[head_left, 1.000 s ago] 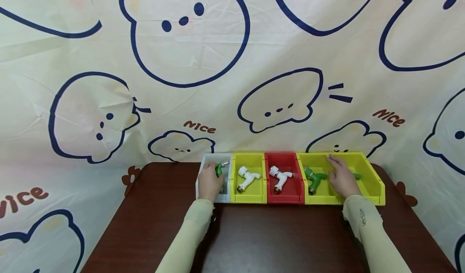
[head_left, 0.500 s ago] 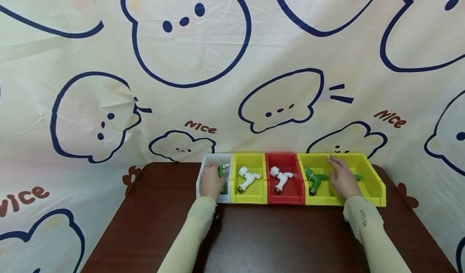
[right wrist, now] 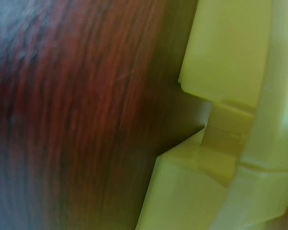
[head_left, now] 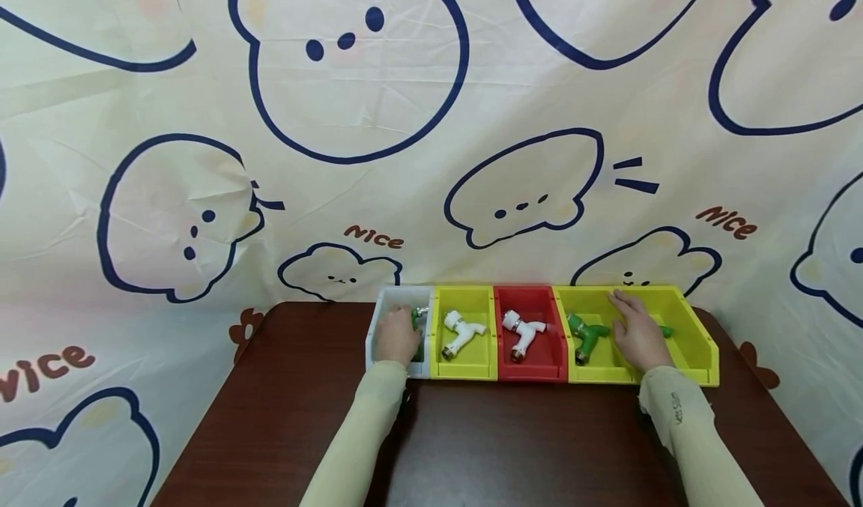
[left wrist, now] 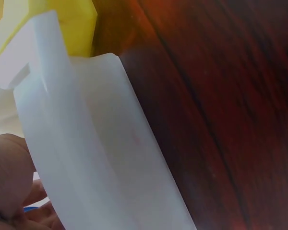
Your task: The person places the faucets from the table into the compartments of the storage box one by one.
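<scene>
In the head view, my left hand [head_left: 398, 336] reaches down into the pale grey bin [head_left: 373, 363] at the row's left end. It grips a green tap [head_left: 418, 314] with a metallic end, mostly hidden by the hand. The left wrist view has my fingers [left wrist: 9, 177] behind the bin's wall. My right hand [head_left: 640, 336] lies over the wide yellow bin area [head_left: 694, 350] at the right end, fingers extended towards its back wall. One green tap [head_left: 586, 338] lies just left of that hand; another green piece [head_left: 666, 332] pokes out on its right side.
Between the hands, a white tap [head_left: 461, 335] lies in a yellow bin [head_left: 465, 371] and another white tap [head_left: 522, 335] in a red bin [head_left: 533, 372]. The bins stand along the back of a dark wooden table [head_left: 526, 447], against a printed cloth [head_left: 418, 192].
My left hand has lowered further into the grey bin with the green tap, and less of the tap shows. The right hand stays in place.
</scene>
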Demonstrator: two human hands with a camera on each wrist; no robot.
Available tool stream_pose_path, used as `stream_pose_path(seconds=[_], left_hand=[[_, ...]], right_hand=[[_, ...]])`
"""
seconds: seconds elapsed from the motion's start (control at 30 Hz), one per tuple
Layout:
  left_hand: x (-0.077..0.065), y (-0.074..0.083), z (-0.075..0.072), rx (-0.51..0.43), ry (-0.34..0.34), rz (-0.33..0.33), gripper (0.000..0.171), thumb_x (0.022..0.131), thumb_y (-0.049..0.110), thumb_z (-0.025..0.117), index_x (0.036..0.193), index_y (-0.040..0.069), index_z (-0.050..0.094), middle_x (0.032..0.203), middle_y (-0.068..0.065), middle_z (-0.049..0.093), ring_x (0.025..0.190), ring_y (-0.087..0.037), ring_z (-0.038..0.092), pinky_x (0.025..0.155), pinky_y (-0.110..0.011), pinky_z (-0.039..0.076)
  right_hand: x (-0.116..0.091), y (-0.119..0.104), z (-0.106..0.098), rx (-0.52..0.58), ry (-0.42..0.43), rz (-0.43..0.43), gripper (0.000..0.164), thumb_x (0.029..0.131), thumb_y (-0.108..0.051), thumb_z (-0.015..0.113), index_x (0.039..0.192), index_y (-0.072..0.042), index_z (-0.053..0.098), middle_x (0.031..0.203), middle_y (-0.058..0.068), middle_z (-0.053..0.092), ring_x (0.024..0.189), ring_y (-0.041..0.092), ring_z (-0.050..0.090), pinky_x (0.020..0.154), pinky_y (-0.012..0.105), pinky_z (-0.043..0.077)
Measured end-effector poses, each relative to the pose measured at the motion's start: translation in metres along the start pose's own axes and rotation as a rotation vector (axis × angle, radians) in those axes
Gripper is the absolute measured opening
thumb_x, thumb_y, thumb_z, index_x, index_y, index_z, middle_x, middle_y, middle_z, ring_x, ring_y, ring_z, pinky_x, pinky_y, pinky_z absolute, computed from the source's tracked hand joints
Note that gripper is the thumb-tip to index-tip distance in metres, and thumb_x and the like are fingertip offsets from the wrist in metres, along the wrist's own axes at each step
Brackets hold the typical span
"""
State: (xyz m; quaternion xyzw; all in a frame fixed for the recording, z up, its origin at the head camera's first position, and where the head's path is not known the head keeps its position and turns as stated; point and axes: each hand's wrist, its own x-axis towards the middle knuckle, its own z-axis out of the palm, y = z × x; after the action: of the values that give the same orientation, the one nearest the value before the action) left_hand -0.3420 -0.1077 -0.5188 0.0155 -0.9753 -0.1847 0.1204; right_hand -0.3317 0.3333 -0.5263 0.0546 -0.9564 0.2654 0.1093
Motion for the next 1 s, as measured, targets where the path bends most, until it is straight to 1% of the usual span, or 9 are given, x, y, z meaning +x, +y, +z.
stream_pose_path(seconds=[0.1, 0.2, 0.3, 0.43, 0.63, 0.8, 0.9, 1.0], left_hand=[[-0.0004, 0.0002, -0.0005, -0.005, -0.002, 0.013, 0.018, 0.088, 0.013, 0.083, 0.100, 0.002, 0.076, 0.093, -0.015, 0.070, 0.085, -0.032, 0.068, 0.077, -0.046, 0.058], [-0.0003, 0.0000, 0.0005, -0.008, 0.002, 0.009, 0.014, 0.088, 0.012, 0.083, 0.095, 0.002, 0.075, 0.089, -0.014, 0.069, 0.082, -0.031, 0.068, 0.074, -0.045, 0.057], [0.0002, -0.0007, 0.0020, -0.003, 0.001, 0.001, 0.014, 0.087, 0.012, 0.083, 0.094, 0.002, 0.075, 0.089, -0.013, 0.069, 0.081, -0.031, 0.067, 0.074, -0.045, 0.057], [0.0019, -0.0023, 0.0023, 0.011, -0.018, -0.003, 0.014, 0.087, 0.013, 0.082, 0.093, 0.003, 0.075, 0.088, -0.013, 0.068, 0.081, -0.030, 0.066, 0.073, -0.044, 0.057], [0.0033, -0.0052, 0.0012, 0.021, -0.055, 0.018, 0.012, 0.088, 0.012, 0.081, 0.086, 0.004, 0.072, 0.085, -0.012, 0.067, 0.075, -0.028, 0.064, 0.069, -0.043, 0.054], [0.0037, -0.0060, 0.0021, 0.041, -0.061, 0.044, 0.014, 0.088, 0.013, 0.080, 0.081, 0.006, 0.070, 0.082, -0.011, 0.066, 0.072, -0.025, 0.062, 0.066, -0.041, 0.052], [0.0032, -0.0053, 0.0020, 0.075, -0.068, 0.055, 0.012, 0.088, 0.014, 0.080, 0.084, 0.006, 0.072, 0.085, -0.012, 0.067, 0.074, -0.026, 0.063, 0.067, -0.041, 0.053], [0.0019, -0.0033, 0.0014, 0.088, -0.094, 0.047, 0.014, 0.089, 0.015, 0.079, 0.094, 0.003, 0.075, 0.093, -0.014, 0.069, 0.081, -0.027, 0.065, 0.072, -0.042, 0.055]], right_hand=[[-0.0005, -0.0005, -0.0007, 0.001, -0.001, 0.002, 0.055, 0.103, -0.002, 0.047, 0.157, 0.003, 0.038, 0.161, 0.027, 0.032, 0.141, 0.054, 0.036, 0.110, 0.069, 0.034], [-0.0005, -0.0013, -0.0005, 0.003, -0.007, 0.008, 0.055, 0.103, -0.002, 0.046, 0.157, 0.003, 0.038, 0.162, 0.027, 0.032, 0.142, 0.054, 0.036, 0.110, 0.069, 0.033], [0.0003, -0.0006, 0.0003, 0.000, -0.002, 0.005, 0.055, 0.103, -0.002, 0.047, 0.157, 0.003, 0.039, 0.161, 0.027, 0.033, 0.141, 0.054, 0.036, 0.109, 0.069, 0.034], [0.0014, -0.0002, 0.0012, -0.002, 0.009, -0.002, 0.055, 0.103, -0.002, 0.047, 0.157, 0.003, 0.039, 0.161, 0.027, 0.033, 0.141, 0.054, 0.037, 0.109, 0.069, 0.035], [0.0026, 0.0016, 0.0021, -0.002, 0.013, -0.005, 0.054, 0.103, -0.002, 0.047, 0.156, 0.003, 0.040, 0.161, 0.027, 0.033, 0.141, 0.054, 0.037, 0.109, 0.069, 0.035], [0.0022, 0.0029, 0.0021, -0.007, 0.017, -0.010, 0.054, 0.103, -0.002, 0.048, 0.156, 0.003, 0.040, 0.160, 0.027, 0.034, 0.140, 0.054, 0.038, 0.108, 0.069, 0.036], [0.0014, 0.0024, 0.0016, -0.006, 0.012, -0.007, 0.054, 0.103, -0.002, 0.047, 0.156, 0.003, 0.040, 0.160, 0.027, 0.033, 0.140, 0.054, 0.038, 0.108, 0.069, 0.036], [0.0006, 0.0021, 0.0011, -0.007, 0.009, -0.002, 0.054, 0.103, -0.003, 0.047, 0.156, 0.003, 0.040, 0.161, 0.027, 0.033, 0.141, 0.054, 0.037, 0.108, 0.069, 0.036]])
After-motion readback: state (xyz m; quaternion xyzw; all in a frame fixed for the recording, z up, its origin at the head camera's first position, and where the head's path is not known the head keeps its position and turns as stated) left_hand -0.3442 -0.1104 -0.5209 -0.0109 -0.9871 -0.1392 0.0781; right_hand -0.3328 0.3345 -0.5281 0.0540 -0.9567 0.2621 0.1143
